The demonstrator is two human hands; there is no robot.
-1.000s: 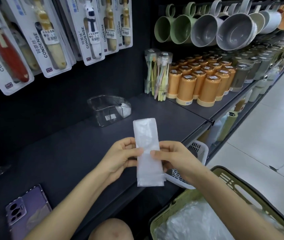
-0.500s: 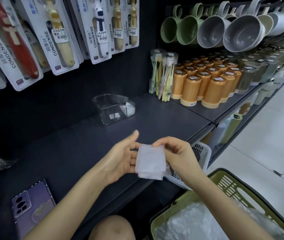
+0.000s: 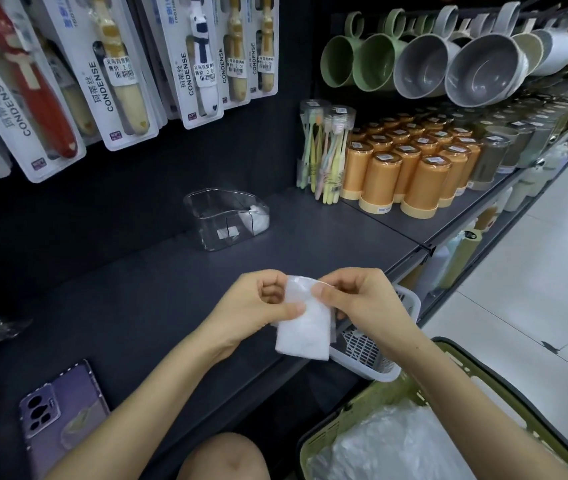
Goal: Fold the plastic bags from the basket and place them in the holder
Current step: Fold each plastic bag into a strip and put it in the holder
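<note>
Head view: the bag (image 3: pixel 305 327) is a small, white, translucent packet, folded flat into an upright rectangle with a crinkled surface and a straight lower edge. It is held in the air over the front edge of the shelf (image 3: pixel 137 299), between the two hands and well short of the holder (image 3: pixel 227 220). The left hand (image 3: pixel 258 306) pinches its left side, with the thumb laid across the front and the fingers curled behind. The right hand (image 3: pixel 362 303) pinches the top right corner between thumb and forefinger, its other fingers curled.

A second ago the bag was a long strip, taller than both hands. Half a second ago it had been doubled into a squarish pad, with the left hand's fingers straight beside it. Now it is taller than wide, and both hands have closed on it.

The clear holder stands at the back of the shelf with one folded bag (image 3: pixel 258 220) in its right end, as before. The green basket (image 3: pixel 331 427) at lower right holds loose bags (image 3: pixel 379 445). A phone (image 3: pixel 64 410) lies at the shelf's left front.
</note>
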